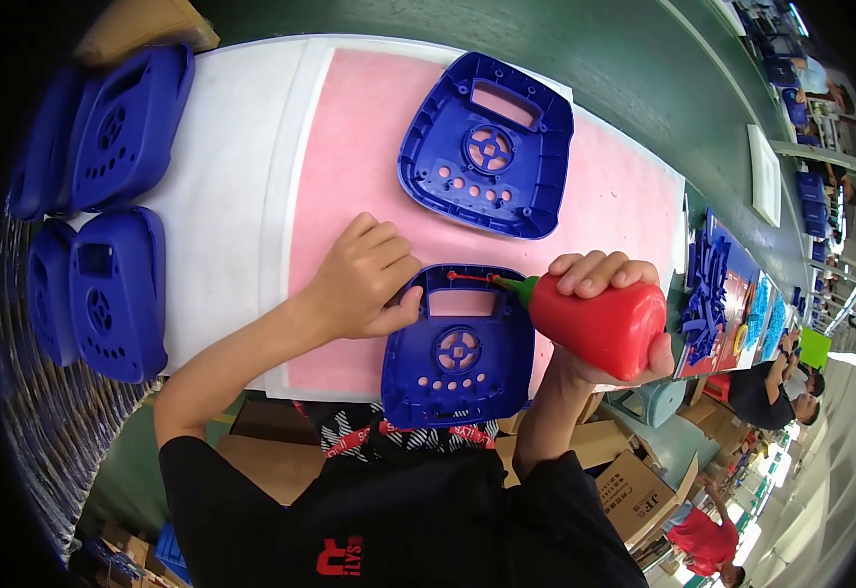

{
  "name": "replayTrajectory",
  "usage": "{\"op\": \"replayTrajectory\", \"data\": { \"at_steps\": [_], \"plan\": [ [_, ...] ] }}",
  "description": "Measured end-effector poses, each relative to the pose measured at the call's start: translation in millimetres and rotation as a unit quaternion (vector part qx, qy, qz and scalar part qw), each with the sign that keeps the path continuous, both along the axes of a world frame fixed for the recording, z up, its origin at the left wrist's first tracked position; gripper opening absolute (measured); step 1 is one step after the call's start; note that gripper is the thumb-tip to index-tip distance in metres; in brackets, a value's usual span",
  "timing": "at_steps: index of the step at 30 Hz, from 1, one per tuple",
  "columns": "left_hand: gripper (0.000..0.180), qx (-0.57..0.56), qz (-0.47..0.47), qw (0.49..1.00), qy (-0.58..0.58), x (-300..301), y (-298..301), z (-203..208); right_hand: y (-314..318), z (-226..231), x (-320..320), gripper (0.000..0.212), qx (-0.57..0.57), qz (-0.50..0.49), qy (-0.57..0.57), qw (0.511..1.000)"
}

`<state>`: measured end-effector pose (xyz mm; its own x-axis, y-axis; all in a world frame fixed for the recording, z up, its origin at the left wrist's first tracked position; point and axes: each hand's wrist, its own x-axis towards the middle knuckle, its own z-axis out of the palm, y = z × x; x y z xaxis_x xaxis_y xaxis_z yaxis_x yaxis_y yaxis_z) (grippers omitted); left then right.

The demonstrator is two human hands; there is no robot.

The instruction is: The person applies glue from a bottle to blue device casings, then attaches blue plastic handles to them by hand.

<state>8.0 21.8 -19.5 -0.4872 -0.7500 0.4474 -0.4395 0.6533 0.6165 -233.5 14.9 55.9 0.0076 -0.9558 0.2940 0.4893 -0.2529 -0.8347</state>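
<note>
My right hand (604, 284) is wrapped round a red squeeze bottle (599, 328), tilted with its green nozzle (521, 287) pointing left. The nozzle tip meets the far rim of the near blue plastic housing (408, 377), where a thin red streak (467, 277) runs along the edge above the rectangular opening. My left hand (369, 279) is curled closed at that housing's far left corner, its thumb against the side wall. The housing lies inner side up at the table's near edge. Beyond it, a second blue housing (447, 201) also lies inner side up.
The white table (227, 147) carries a pink sheet (349, 108). Several blue housings (119, 294) stand stacked at the left. On the right is a pile of small blue strips (704, 299). Cardboard boxes (634, 495) and a teal stool (651, 400) are below. Other people work far right.
</note>
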Motion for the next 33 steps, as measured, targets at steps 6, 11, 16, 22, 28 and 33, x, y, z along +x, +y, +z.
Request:
{"op": "replayTrajectory", "data": {
  "at_steps": [6, 11, 16, 22, 28, 33],
  "plan": [
    [0.019, 0.004, -0.002, 1.0, 0.002, 0, 1, 0, -7, 0, 8, 0.06, 0.015, 0.022, 0.038, 0.999],
    [0.02, 0.009, -0.018, 1.0, 0.0, 1, -1, 0, -12, 1, 15, 0.067, 0.033, 0.013, 0.013, 0.999],
    [0.018, -0.008, -0.012, 1.0, -0.009, 1, 0, -2, -12, 0, 13, 0.066, 0.039, 0.02, 0.022, 0.999],
    [0.018, -0.018, -0.009, 1.0, -0.013, 1, 0, -2, -11, 3, 9, 0.064, 0.026, 0.019, -0.011, 0.999],
    [0.018, -0.012, -0.012, 1.0, -0.016, 1, -1, 0, -7, 5, 1, 0.062, 0.009, 0.021, -0.051, 0.998],
    [0.018, -0.012, -0.016, 1.0, -0.018, 0, -1, 0, -2, 3, -6, 0.06, 0.022, -0.002, -0.041, 0.999]
  ]
}}
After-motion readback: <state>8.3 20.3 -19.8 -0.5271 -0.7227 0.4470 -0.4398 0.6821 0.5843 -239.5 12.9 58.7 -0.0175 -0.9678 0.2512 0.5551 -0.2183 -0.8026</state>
